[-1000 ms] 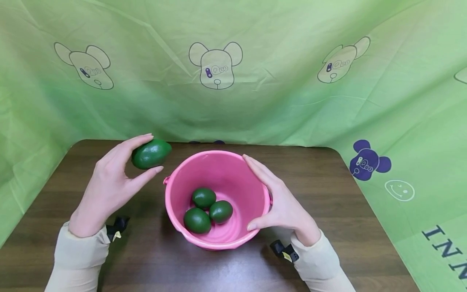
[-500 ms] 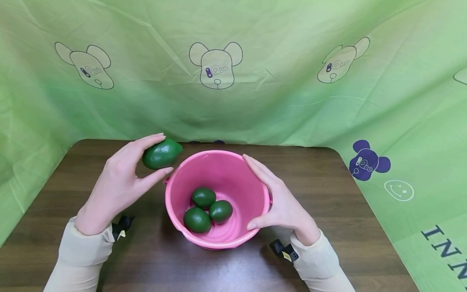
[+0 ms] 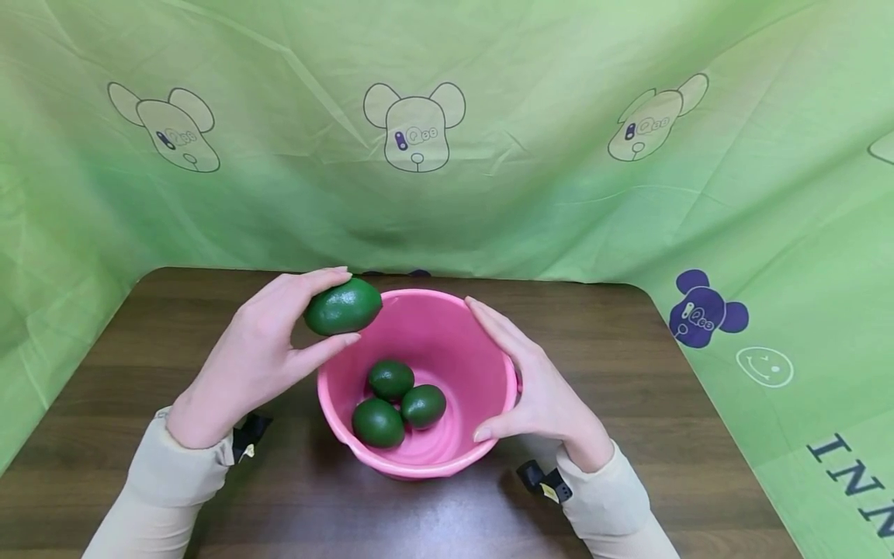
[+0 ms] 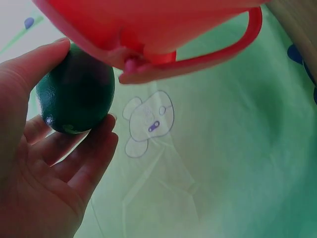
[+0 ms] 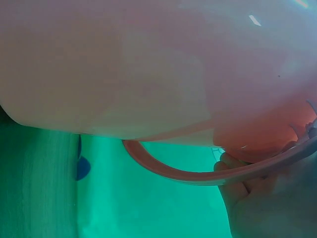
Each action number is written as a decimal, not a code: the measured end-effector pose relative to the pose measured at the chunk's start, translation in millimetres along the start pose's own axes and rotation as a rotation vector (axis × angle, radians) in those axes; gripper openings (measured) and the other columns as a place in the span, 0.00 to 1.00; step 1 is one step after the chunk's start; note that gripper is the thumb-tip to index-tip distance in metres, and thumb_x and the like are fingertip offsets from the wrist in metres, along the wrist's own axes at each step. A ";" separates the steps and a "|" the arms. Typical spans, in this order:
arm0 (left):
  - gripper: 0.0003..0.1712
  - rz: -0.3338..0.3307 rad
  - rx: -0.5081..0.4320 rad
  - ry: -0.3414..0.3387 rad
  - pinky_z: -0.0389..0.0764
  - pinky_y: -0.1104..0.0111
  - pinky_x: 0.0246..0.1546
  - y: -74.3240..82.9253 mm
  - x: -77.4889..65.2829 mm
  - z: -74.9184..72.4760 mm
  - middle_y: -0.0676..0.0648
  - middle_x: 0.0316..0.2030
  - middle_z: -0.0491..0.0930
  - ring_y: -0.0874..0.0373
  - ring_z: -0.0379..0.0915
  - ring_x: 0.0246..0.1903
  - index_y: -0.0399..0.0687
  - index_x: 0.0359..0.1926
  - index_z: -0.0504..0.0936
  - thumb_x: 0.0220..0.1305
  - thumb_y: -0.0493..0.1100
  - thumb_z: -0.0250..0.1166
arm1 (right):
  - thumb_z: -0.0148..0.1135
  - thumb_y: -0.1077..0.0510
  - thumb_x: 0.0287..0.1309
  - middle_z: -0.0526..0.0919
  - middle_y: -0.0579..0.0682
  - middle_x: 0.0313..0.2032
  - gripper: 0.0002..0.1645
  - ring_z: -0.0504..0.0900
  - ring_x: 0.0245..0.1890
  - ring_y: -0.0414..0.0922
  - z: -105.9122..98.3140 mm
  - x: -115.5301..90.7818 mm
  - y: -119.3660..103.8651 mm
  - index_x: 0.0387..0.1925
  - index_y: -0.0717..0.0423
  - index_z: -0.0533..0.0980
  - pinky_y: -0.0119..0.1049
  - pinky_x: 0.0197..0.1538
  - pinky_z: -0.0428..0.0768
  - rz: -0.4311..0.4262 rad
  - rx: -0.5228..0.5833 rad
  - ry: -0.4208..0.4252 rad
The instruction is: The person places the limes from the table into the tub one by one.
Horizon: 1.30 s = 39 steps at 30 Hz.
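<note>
My left hand pinches a glossy dark green avocado between the thumb and fingers. In the head view the avocado overlaps the far left rim of a pink bucket. The left wrist view shows the avocado close beside the bucket's wall and handle. Three more avocados lie together on the bucket's floor, left of its middle. My right hand grips the bucket's right side, fingertips at the far rim and thumb on the near rim. The right wrist view has the handle hanging across that hand.
The bucket stands on a dark brown wooden table. A green cloth with bear prints hangs behind the table and along its sides. Small black devices are strapped at both wrists, by the light sleeves.
My left hand has moved right with the avocado, from beside the bucket to over its left rim. The right hand, the bucket and the avocados inside have stayed put.
</note>
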<state>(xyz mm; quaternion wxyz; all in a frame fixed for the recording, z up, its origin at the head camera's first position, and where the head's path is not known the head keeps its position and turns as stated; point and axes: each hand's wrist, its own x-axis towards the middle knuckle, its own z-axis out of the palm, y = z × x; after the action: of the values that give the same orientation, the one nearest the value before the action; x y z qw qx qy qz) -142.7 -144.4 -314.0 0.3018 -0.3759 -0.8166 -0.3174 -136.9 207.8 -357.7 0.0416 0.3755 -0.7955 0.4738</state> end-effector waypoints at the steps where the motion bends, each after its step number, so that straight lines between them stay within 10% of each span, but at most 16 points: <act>1: 0.35 0.000 -0.001 -0.007 0.73 0.65 0.59 0.7 0.2 0.4 0.45 0.58 0.80 0.50 0.77 0.53 0.42 0.66 0.76 0.67 0.59 0.68 | 0.85 0.29 0.30 0.57 0.53 0.77 0.80 0.58 0.74 0.53 0.1 -0.2 0.2 0.80 0.54 0.55 0.41 0.69 0.65 0.000 0.001 0.000; 16: 0.36 0.019 -0.058 -0.026 0.73 0.70 0.45 13.4 3.4 10.2 0.47 0.59 0.79 0.54 0.75 0.47 0.44 0.66 0.77 0.60 0.53 0.76 | 0.81 0.25 0.32 0.57 0.52 0.77 0.79 0.58 0.74 0.53 0.2 -0.5 -0.3 0.80 0.53 0.55 0.41 0.68 0.66 0.004 -0.007 0.001; 39: 0.36 0.131 -0.151 -0.021 0.77 0.66 0.52 26.9 9.6 26.6 0.48 0.56 0.81 0.54 0.77 0.50 0.41 0.63 0.78 0.59 0.53 0.78 | 0.82 0.27 0.32 0.57 0.52 0.77 0.78 0.58 0.74 0.52 0.1 -0.7 0.7 0.80 0.52 0.55 0.41 0.67 0.67 0.013 0.015 -0.004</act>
<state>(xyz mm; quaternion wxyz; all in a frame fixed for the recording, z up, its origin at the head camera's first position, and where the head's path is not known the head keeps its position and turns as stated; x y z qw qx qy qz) -132.9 -106.7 -315.5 0.2841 -0.4535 -0.7672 -0.3536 -136.9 208.3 -358.6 0.0344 0.3717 -0.7943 0.4793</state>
